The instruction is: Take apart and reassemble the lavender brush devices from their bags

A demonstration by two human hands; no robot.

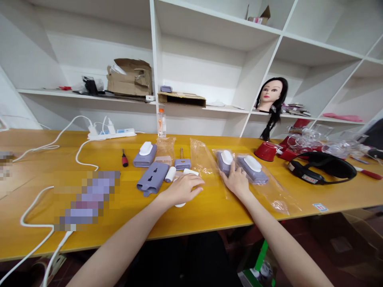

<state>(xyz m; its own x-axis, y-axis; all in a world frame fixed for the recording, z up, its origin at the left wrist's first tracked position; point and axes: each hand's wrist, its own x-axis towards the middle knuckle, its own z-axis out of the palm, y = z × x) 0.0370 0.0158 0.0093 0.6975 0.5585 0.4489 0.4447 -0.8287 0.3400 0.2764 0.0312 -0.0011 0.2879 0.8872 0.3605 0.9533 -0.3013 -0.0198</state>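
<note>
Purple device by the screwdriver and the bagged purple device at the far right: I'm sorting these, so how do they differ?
The purple device by the screwdriver lies bare on the table, while the bagged purple device sits in clear plastic. The first is well away from both hands; the second lies just beyond the right hand. Both have a lavender body with a white oval top.

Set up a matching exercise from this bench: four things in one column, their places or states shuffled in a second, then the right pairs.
1. right hand
2. red-handled screwdriver
3. mannequin head
4. power strip

A. standing on a white shelf
B. resting on a bagged lavender device
C. holding white plugs
D. lying on the yellow table, shaft pointing away from the person

Pairs: 1-B, 2-D, 3-A, 4-C
</note>
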